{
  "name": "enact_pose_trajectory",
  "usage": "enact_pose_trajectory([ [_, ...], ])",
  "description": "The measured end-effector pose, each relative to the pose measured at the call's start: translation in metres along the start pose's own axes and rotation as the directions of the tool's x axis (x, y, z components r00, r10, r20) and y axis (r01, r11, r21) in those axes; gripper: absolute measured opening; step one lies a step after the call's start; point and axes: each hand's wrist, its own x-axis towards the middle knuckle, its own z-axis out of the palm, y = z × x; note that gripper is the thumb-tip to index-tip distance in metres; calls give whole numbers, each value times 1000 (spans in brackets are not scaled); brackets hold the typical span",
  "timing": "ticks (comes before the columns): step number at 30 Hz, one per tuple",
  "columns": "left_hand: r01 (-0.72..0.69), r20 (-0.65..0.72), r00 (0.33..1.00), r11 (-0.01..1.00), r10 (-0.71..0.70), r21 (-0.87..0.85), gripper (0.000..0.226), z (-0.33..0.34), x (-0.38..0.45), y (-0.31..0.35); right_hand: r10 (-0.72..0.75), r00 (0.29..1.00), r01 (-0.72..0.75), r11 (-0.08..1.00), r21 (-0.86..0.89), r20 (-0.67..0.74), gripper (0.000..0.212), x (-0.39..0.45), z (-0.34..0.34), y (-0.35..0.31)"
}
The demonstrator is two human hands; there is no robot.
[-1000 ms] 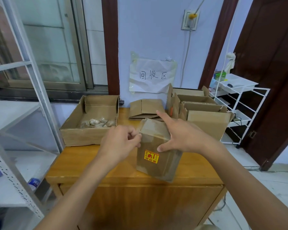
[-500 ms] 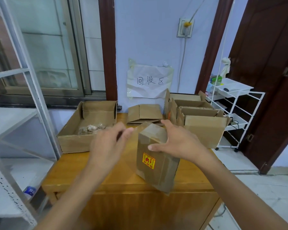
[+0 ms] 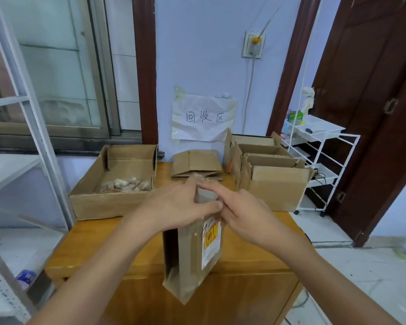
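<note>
Both hands met at the top of the small cardboard box (image 3: 192,259), which stood upright near the front edge of the wooden surface (image 3: 99,249). The left hand (image 3: 176,207) clasped its top, thumb across, likely to steady it. The right hand (image 3: 242,216) pinched the top edge, probably working tape loose. An open carton (image 3: 113,202) of crumpled scraps sat left, handy for waste.

- Left grip (image 3: 181,207) sits on the top of the carton (image 3: 188,259), left side. Fingers curl over the far top edge and the thumb lies along the near top edge.
- Right grip (image 3: 246,216) is at the carton's top right corner. Index finger reaches across the top, the other fingers curl on the upper front face.
- The two grips touch above the carton's front.
- Both forearms are bare and slant in from either side below the carton, meeting at its top.
</note>
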Motion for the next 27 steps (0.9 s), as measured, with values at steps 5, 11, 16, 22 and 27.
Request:
enact_pose_trajectory([
  [5,-39,-15,999,995,40,94,96,15,5,5,-1,999,4,997,-77,40,36,9,-17,24],
  [11,-123,-32,991,984,128,126,57,18,-1,-1,-42,991,88,917,-390,124,38,9,-40,32],
  [16,-173,13,985,973,173,152,58,12,1,-1,-36,940,113,971,-211,340,29,22,-49,28],
  [22,-208,66,977,977,205,45,62,6,6,-12,-128,900,-56,915,399,418,20,16,-47,40],
  [27,-255,73,965,966,251,52,61,12,8,-11,-117,941,-111,778,618,317,17,-2,-34,55],
])
